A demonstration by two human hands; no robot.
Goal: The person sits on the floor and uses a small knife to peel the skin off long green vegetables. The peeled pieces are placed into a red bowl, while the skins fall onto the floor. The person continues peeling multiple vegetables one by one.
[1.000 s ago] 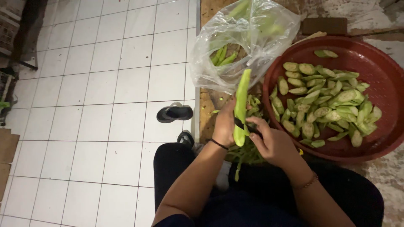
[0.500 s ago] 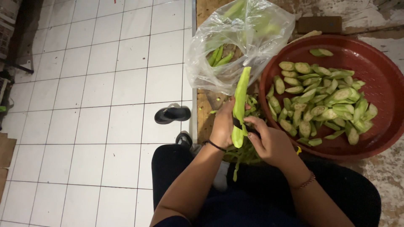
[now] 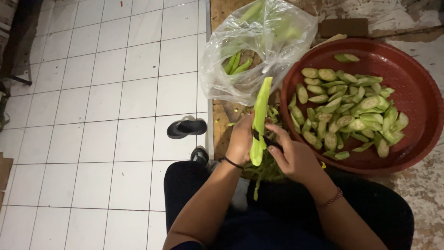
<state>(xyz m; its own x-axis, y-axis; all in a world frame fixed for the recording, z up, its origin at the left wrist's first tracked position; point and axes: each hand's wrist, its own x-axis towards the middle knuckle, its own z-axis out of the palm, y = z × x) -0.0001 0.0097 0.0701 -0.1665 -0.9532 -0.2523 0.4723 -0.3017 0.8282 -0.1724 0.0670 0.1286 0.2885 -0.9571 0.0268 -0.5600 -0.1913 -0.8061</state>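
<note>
My left hand point(image 3: 240, 139) grips a long, flat green pod point(image 3: 260, 111), which stands nearly upright in front of me. My right hand point(image 3: 293, 155) holds a small dark-handled knife point(image 3: 264, 139) against the pod's lower part. Under my hands lies a heap of green trimmings point(image 3: 266, 169). To the right, a round red basin point(image 3: 416, 92) holds several cut green pieces point(image 3: 347, 113). Behind my hands, a clear plastic bag point(image 3: 259, 46) contains more whole green pods.
A black sandal point(image 3: 186, 127) lies on the white tiled floor point(image 3: 92, 115) at left, and a second dark shoe point(image 3: 200, 155) sits by my knee. The basin and bag rest on a worn wooden and concrete surface point(image 3: 416, 194). A brown block point(image 3: 343, 28) lies behind the basin.
Both hands stay on the pod with the knife at its lower part; the pod's tilt shifts only slightly. The basin and bag have not moved.
</note>
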